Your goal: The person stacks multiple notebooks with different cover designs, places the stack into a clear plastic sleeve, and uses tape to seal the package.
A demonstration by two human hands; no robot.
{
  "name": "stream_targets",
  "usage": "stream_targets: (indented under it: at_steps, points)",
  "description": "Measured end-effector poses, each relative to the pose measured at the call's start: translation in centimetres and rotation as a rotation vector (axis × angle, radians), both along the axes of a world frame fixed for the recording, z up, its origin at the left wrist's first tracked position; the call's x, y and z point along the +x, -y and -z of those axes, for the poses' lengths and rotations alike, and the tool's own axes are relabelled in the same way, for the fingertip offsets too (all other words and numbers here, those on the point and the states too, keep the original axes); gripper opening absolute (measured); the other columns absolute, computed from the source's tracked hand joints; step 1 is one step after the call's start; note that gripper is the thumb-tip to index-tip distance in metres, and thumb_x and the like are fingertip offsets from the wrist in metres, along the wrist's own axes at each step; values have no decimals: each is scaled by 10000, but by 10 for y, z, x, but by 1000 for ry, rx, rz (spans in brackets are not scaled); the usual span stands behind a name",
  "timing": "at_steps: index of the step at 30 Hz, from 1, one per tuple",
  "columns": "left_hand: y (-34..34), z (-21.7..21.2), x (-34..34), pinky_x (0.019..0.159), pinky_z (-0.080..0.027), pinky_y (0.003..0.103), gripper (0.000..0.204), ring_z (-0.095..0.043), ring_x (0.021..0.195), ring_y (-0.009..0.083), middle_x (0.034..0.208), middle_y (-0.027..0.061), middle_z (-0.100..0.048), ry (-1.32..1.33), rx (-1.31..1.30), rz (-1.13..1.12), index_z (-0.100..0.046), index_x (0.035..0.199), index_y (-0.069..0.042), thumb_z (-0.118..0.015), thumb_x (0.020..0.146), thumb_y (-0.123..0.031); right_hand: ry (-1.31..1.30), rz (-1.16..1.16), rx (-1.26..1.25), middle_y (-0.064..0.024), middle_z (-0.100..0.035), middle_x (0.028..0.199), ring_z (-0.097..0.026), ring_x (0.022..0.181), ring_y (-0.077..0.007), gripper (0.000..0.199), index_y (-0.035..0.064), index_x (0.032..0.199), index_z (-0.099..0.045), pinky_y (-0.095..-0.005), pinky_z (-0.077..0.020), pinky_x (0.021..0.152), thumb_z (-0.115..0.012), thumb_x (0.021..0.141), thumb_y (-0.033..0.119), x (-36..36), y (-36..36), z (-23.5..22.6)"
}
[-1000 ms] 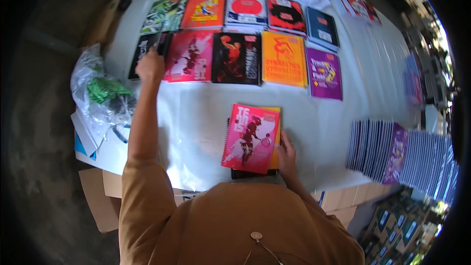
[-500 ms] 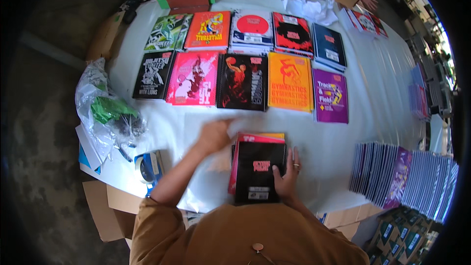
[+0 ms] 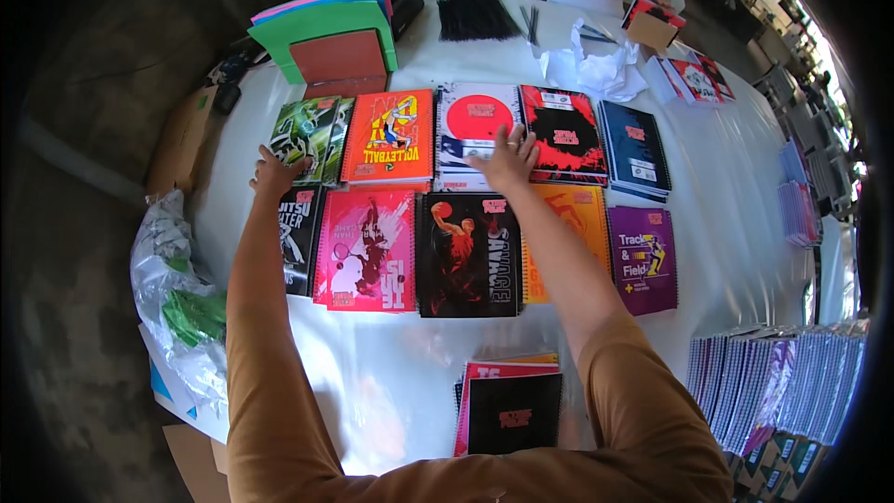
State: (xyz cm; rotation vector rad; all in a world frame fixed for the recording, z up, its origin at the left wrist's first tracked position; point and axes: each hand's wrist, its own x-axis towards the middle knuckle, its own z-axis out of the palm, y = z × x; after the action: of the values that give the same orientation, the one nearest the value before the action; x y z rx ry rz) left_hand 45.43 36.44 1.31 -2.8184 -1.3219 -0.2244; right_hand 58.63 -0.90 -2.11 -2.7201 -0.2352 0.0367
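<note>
L hand (image 3: 277,172) at 10 o'clock, fingers spread wide at green notebook's (image 3: 309,135) lower edge; contact unclear; R hand (image 3: 508,162) approx 1 o'clock, fingers apart over white notebook (image 3: 478,119) w/ red circle; orange notebook (image 3: 387,135) betw. hands; pink notebook (image 3: 368,247) just below it; notebook pile (image 3: 514,414), blk on top, near 6 o'clock; purple notebook (image 3: 644,265) at 3; clear bag (image 3: 160,270) at 9; notebook row (image 3: 736,382) at 4.

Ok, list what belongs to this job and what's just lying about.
Likely in the job:
green notebook, at the left hand
white notebook with red circle, under the right hand
black-topped notebook pile nearest the body

Apparently just lying about:
clear plastic bag
crumpled white sheet
green board
</note>
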Motion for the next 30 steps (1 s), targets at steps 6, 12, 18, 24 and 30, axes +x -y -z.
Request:
stream_targets:
  at_steps: [6, 12, 18, 24, 30]
  points:
    - [-27, 10, 21, 1039, -164, 567, 1266, -324, 1245, 417, 1344, 249, -324, -7, -168, 28, -95, 1412, -56, -763, 502, -628, -61, -74, 127, -172, -279, 1403, -202, 1304, -378, 890, 68, 1358, -316, -511, -140, 1053, -756, 664, 410, -13, -15, -16]
    - [-16, 5, 26, 980, -249, 554, 1070, -399, 1212, 355, 1338, 210, -384, -34, -18, -179, -290, 1345, -82, -750, 537, -611, -8, 114, 149, -194, -480, 1179, -500, 1072, -381, 492, 48, 1119, -466, -455, -407, 898, -711, 719, 198, 25, 14, -32]
    - [78, -94, -53, 656, -452, 310, 318, -596, 738, 215, 854, 124, -632, 1017, -91, 468, -589, 1021, -20, -551, 887, -306, 466, -100, 1266, -44, -585, 874, -518, 769, -138, 198, 19, 950, -517, -271, -404, 735, -634, 805, 85, -36, 103, -99]
    - [273, -76, -270, 764, -451, 295, 312, -576, 900, 211, 1012, 121, -577, 622, -185, 596, -511, 1164, 31, -461, 930, -169, 128, -109, 1753, -98, -530, 1196, -522, 1094, -197, 404, 23, 1272, -416, -349, -406, 942, -503, 897, 147, -170, 220, -200]
    - [364, -57, -337, 765, -481, 350, 519, -625, 808, 298, 820, 177, -650, -605, -884, 273, -657, 821, -18, -572, 806, -530, -542, 37, 1506, -53, -571, 1010, -542, 869, -138, 360, 11, 1162, -489, -282, -446, 739, -595, 844, 143, -296, 250, -140]
